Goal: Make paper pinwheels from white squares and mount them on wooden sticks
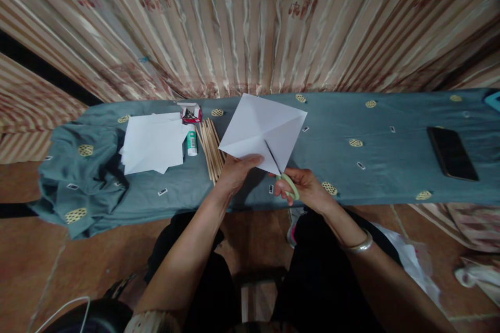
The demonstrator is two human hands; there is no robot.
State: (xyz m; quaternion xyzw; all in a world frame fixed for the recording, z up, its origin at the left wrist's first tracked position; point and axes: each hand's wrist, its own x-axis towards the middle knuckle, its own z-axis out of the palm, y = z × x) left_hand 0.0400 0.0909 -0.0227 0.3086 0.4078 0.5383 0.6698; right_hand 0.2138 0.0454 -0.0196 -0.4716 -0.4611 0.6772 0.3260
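A white square sheet of paper [253, 119] with crossing diagonal creases is held up over the cloth-covered table. My left hand [236, 170] grips its near left edge, thumb on top and the other fingers underneath. In my right hand [302, 184] is a pair of scissors [289, 186] with light green handles. Their dark blade lies over the paper at its near corner, pointing along a crease toward the middle. The lower blade is hidden beneath the sheet.
Left of the paper lie thin wooden sticks [210, 151], a glue stick [191, 140], a small red-and-white box [191, 113] of metal pieces and a stack of white paper [153, 143]. A black phone [452, 153] rests at the right on the teal tablecloth [383, 166]. Striped curtains [250, 26] hang behind.
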